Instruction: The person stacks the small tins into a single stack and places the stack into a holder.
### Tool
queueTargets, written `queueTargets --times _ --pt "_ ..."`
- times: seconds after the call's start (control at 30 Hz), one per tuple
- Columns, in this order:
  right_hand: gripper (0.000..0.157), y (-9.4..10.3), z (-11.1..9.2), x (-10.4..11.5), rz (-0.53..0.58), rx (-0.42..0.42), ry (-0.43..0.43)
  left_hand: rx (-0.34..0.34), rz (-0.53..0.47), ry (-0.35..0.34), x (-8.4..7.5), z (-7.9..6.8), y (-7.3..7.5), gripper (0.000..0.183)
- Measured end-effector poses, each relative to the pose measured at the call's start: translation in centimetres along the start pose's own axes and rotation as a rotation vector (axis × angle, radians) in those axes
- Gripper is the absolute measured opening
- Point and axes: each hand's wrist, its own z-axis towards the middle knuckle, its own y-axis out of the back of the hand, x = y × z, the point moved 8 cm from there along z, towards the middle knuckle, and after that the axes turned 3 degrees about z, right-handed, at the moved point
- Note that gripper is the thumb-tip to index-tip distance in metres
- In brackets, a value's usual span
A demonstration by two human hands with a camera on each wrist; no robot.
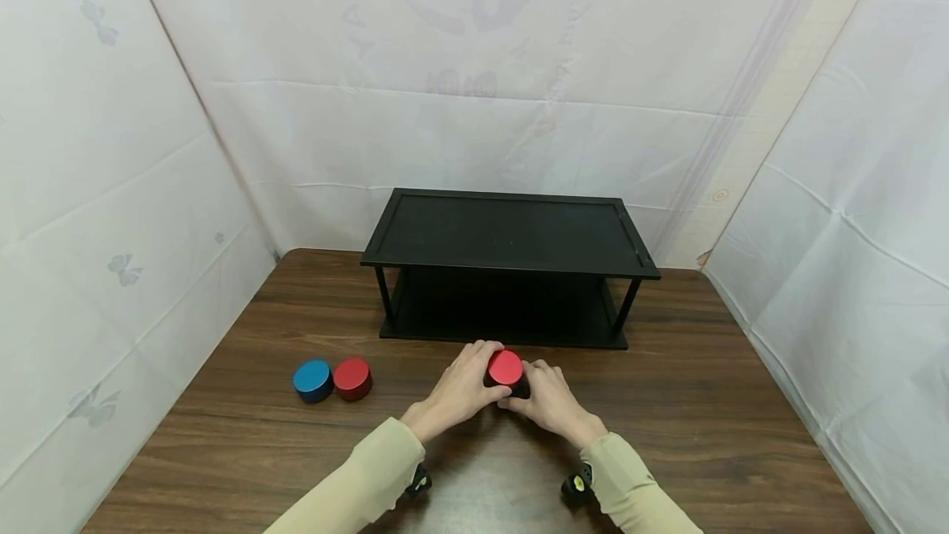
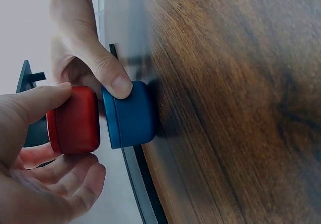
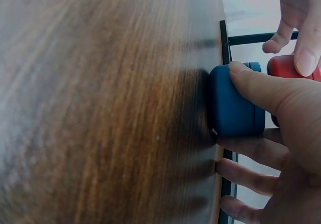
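Thumb and fingers of my left hand [image 1: 463, 381] grip a small round red tin [image 2: 77, 121] with a lid seam near its top. It hangs just above a blue tin [image 2: 134, 114] of the same shape, with a narrow gap between them in the left wrist view. My right hand [image 1: 549, 402] pinches the blue tin between thumb and fingers, low at the wooden tabletop. From the head view, the red tin hides most of the blue one. Off to the left, a second blue tin [image 1: 313, 381] and a second red tin [image 1: 352, 378] stand side by side.
A black two-level shelf [image 1: 511, 229] stands behind the hands, its lower board [image 1: 504, 328] close beyond the fingertips. White sheets [image 1: 474, 130] hang round the back and sides of the brown wooden table [image 1: 704, 435].
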Motion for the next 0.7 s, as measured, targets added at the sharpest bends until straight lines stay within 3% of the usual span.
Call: queueTargets --times 0.7 --pt "0.055 -0.18 0.05 -0.37 0.009 -0.001 -0.027 0.020 -0.035 0.023 0.78 0.12 -0.55 0.057"
